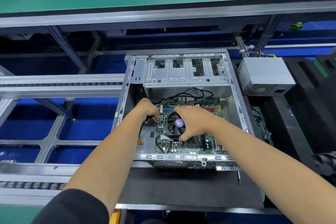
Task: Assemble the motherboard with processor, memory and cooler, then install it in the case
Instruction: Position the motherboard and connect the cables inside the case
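Gripping the cooler [176, 124] at frame centre, the right hand [193, 122] spreads fingers over its fan, thumb hooked under the near edge. Left hand [147, 108] pinches loose cables [145, 125] just left of it. The motherboard [189, 143] lies inside the case [236, 96] (cooler mounted). Risk, I judge: a cable trapped beneath the board, or flexing it by levering on the cooler.

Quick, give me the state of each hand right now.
Left hand: fingers curled round the cable bundle at the motherboard's left edge.
Right hand: grip spread over the cooler, fingers and thumb curled round its sides.
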Motion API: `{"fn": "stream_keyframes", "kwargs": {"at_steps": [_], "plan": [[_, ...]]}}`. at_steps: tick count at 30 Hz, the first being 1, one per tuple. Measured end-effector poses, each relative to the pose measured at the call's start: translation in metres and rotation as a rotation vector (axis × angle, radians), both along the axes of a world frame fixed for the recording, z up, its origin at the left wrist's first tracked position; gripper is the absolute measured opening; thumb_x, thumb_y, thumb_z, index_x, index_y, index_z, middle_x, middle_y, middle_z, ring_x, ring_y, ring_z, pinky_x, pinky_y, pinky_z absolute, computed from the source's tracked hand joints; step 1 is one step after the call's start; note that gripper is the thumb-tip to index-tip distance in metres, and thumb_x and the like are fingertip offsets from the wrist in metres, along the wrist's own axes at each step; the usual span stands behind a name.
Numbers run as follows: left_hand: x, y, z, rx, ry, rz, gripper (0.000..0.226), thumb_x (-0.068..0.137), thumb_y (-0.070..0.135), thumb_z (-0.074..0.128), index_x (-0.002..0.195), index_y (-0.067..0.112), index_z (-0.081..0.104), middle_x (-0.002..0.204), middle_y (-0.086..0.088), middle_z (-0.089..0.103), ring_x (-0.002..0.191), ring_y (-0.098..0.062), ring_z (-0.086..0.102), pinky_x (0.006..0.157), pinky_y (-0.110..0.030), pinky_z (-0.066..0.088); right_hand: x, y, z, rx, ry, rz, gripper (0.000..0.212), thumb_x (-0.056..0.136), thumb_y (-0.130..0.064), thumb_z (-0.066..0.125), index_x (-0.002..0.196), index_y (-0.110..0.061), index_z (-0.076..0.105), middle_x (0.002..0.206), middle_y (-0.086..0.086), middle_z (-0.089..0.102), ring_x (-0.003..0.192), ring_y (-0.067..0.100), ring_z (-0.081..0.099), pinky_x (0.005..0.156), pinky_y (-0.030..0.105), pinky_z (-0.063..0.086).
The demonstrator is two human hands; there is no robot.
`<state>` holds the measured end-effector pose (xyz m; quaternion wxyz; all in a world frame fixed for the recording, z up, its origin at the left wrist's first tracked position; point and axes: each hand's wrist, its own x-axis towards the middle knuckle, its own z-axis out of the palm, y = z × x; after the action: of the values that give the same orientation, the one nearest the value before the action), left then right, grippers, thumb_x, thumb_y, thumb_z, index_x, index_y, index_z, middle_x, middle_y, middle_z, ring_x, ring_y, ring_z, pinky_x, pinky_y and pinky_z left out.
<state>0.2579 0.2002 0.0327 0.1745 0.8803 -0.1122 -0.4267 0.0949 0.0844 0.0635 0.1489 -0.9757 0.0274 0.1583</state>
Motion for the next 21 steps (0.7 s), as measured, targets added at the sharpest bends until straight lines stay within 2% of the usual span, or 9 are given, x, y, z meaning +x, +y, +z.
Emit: {"fn": "stream_keyframes", "kwargs": {"at_steps": [3, 5, 8, 11, 12, 15, 17, 19, 21], "plan": [[-0.006, 0.003, 0.006, 0.0, -0.13, -0.102, 0.016, 0.079, 0.007, 0.072, 0.068, 0.005, 0.059, 0.062, -0.007, 0.057, 0.056, -0.018, 0.05, 0.053, -0.025, 0.04, -0.001, 0.0, 0.0, 0.004, -0.003, -0.003, 0.086, 0.059, -0.054, 0.081, 0.122, -0.012, 0.041, 0.107, 0.005, 0.057, 0.092, 0.025, 0.055, 0.074, 0.038, 0.052], [-0.011, 0.005, 0.011, 0.009, -0.176, -0.208, 0.027, 0.08, 0.011, 0.069, 0.062, 0.009, 0.049, 0.061, -0.004, 0.047, 0.058, -0.017, 0.044, 0.053, -0.024, 0.037, -0.001, 0.0, -0.001, 0.011, -0.002, -0.008, 0.085, 0.059, -0.054, 0.081, 0.121, -0.012, 0.041, 0.106, 0.005, 0.057, 0.091, 0.025, 0.055, 0.074, 0.038, 0.052], [-0.014, 0.008, 0.02, 0.015, -0.132, -0.294, 0.005, 0.082, 0.002, 0.059, 0.08, 0.007, 0.058, 0.083, -0.007, 0.056, 0.075, -0.02, 0.049, 0.067, -0.028, 0.038, -0.001, -0.001, -0.001, 0.012, -0.008, -0.01, 0.084, 0.058, -0.054, 0.081, 0.119, -0.012, 0.041, 0.104, 0.005, 0.057, 0.09, 0.025, 0.055, 0.073, 0.038, 0.052], [-0.013, 0.012, 0.025, 0.021, -0.08, -0.34, 0.029, 0.082, -0.007, 0.054, 0.107, 0.002, 0.065, 0.105, -0.005, 0.065, 0.081, -0.023, 0.061, 0.063, -0.025, 0.041, -0.002, -0.001, -0.002, 0.026, -0.005, -0.013, 0.084, 0.058, -0.053, 0.081, 0.12, -0.012, 0.041, 0.104, 0.005, 0.056, 0.089, 0.024, 0.054, 0.072, 0.038, 0.052], [-0.013, 0.013, 0.025, 0.016, -0.073, -0.362, 0.034, 0.081, -0.009, 0.052, 0.109, 0.005, 0.065, 0.103, -0.002, 0.066, 0.077, -0.018, 0.06, 0.058, -0.024, 0.041, -0.002, -0.001, -0.002, 0.031, -0.006, -0.014, 0.084, 0.059, -0.052, 0.081, 0.12, -0.012, 0.041, 0.104, 0.005, 0.056, 0.088, 0.024, 0.054, 0.072, 0.037, 0.051], [-0.015, 0.015, 0.021, 0.012, -0.124, -0.421, 0.03, 0.076, -0.008, 0.056, 0.094, 0.013, 0.064, 0.082, 0.003, 0.061, 0.067, -0.011, 0.054, 0.053, -0.02, 0.041, -0.002, -0.001, -0.002, 0.032, -0.005, -0.008, 0.081, 0.059, -0.052, 0.081, 0.118, -0.012, 0.042, 0.104, 0.005, 0.057, 0.089, 0.024, 0.054, 0.072, 0.037, 0.051], [-0.017, 0.017, 0.016, -0.01, -0.175, -0.44, 0.023, 0.073, -0.003, 0.066, 0.084, 0.017, 0.062, 0.075, 0.005, 0.059, 0.073, -0.016, 0.057, 0.062, -0.021, 0.047, -0.002, -0.001, -0.001, 0.032, -0.001, -0.007, 0.08, 0.06, -0.051, 0.081, 0.118, -0.012, 0.042, 0.105, 0.005, 0.056, 0.091, 0.024, 0.054, 0.073, 0.037, 0.05], [-0.018, 0.018, 0.015, -0.035, -0.241, -0.458, 0.019, 0.074, 0.002, 0.072, 0.081, 0.018, 0.063, 0.08, 0.001, 0.064, 0.078, -0.02, 0.06, 0.073, -0.027, 0.051, -0.002, -0.002, 0.0, 0.036, 0.002, -0.012, 0.08, 0.06, -0.05, 0.081, 0.119, -0.012, 0.042, 0.107, 0.005, 0.056, 0.093, 0.024, 0.053, 0.075, 0.037, 0.049], [-0.019, 0.017, 0.014, -0.055, -0.327, -0.479, 0.017, 0.079, 0.0, 0.062, 0.079, 0.017, 0.063, 0.089, -0.006, 0.067, 0.082, -0.024, 0.063, 0.076, -0.033, 0.054, -0.002, -0.001, 0.0, 0.04, 0.001, -0.011, 0.081, 0.06, -0.05, 0.082, 0.119, -0.012, 0.042, 0.109, 0.006, 0.056, 0.094, 0.025, 0.053, 0.075, 0.037, 0.049]]}}
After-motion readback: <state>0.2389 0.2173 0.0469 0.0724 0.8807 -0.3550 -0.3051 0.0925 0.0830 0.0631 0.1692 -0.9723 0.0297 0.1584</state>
